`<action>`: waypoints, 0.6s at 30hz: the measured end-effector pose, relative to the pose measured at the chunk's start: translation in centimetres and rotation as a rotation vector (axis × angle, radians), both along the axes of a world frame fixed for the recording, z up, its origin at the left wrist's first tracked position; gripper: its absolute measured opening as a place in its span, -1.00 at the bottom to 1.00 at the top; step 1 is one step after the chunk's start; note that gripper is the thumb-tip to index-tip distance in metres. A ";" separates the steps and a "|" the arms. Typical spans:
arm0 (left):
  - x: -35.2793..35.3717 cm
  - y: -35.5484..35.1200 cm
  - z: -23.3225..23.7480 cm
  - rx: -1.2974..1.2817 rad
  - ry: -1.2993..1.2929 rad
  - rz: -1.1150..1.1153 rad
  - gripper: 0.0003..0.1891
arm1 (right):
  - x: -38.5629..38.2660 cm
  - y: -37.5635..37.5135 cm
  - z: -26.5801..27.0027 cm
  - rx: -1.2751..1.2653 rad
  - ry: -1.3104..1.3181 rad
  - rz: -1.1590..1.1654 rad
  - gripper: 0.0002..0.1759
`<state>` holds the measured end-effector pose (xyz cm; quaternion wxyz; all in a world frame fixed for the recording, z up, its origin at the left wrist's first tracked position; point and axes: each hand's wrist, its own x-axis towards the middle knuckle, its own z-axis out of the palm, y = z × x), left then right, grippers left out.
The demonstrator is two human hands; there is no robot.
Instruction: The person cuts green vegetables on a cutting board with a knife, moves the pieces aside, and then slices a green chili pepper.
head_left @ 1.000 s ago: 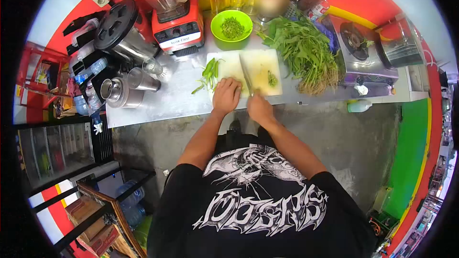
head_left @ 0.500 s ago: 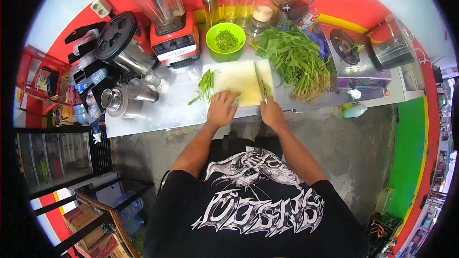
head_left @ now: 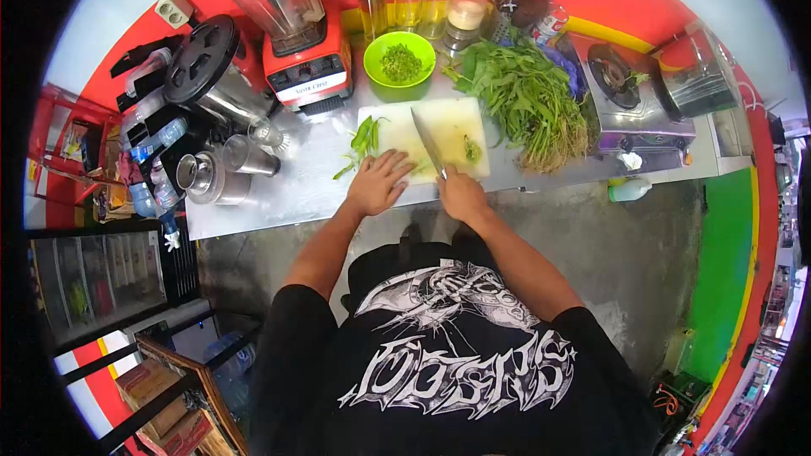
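Note:
My right hand grips the handle of a kitchen knife, its blade angled up and left over the white cutting board. At the board's lower left, my left hand lies with its fingers stretched out; some green bits show by its fingertips, and what is under the fingers is hidden. Loose green leaves lie at the left edge of the board. To the right of the blade sits a small heap of chopped greens. A lime-green bowl behind the board holds more chopped greens.
A large bunch of leafy greens lies right of the board, before a gas stove. Behind stand a red blender and several pump bottles. Metal cups stand on the left of the steel counter.
The knife and my right hand have moved left, away from the chopped heap at the right of the board. My left hand has shifted slightly left, its fingers more stretched.

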<state>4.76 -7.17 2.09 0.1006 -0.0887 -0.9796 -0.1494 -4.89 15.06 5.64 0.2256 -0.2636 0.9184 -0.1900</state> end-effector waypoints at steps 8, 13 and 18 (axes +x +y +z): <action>0.1 -0.1 -0.1 0.022 -0.100 -0.032 -0.49 | 1.0 -0.3 2.4 0.120 -0.021 0.013 -0.56; 0.0 0.0 0.1 0.033 -0.077 -0.011 -0.49 | 2.2 -1.3 1.0 0.145 -0.021 -0.059 -0.63; 0.1 0.1 0.5 0.019 -0.052 -0.009 -0.52 | 0.9 -2.4 0.7 0.163 0.106 -0.011 -0.69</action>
